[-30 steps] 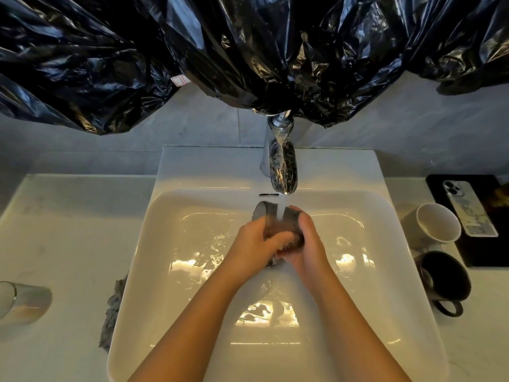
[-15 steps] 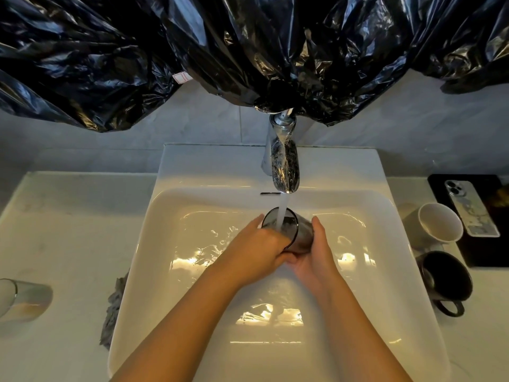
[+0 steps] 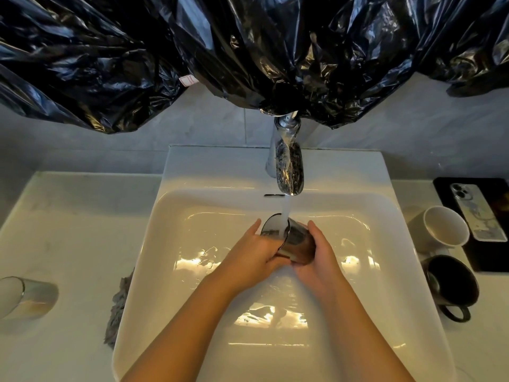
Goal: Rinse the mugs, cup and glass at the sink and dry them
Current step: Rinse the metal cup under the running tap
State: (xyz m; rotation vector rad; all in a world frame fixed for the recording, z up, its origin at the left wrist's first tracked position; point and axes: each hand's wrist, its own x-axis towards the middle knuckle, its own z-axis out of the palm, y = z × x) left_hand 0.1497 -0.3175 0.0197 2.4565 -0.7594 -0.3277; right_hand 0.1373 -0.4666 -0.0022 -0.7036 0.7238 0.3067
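Note:
A dark smoky glass (image 3: 296, 242) is held tilted over the white sink (image 3: 192, 216), its mouth facing up and away under the running stream from the chrome tap (image 3: 287, 169). My left hand (image 3: 253, 257) holds it from the left near the rim. My right hand (image 3: 322, 257) cups its base and right side. A white mug (image 3: 443, 230) and a black mug (image 3: 451, 282) stand on the counter to the right. A clear cup (image 3: 24, 296) lies on its side at the far left.
A grey cloth (image 3: 118, 307) lies against the sink's left edge. A phone (image 3: 479, 210) rests on a black tray (image 3: 451, 194) at the right. Black plastic bags (image 3: 192, 51) hang over the wall above the tap.
The glass turned from covered between both hands to mouth-up under the stream, and my hands shifted slightly lower along it.

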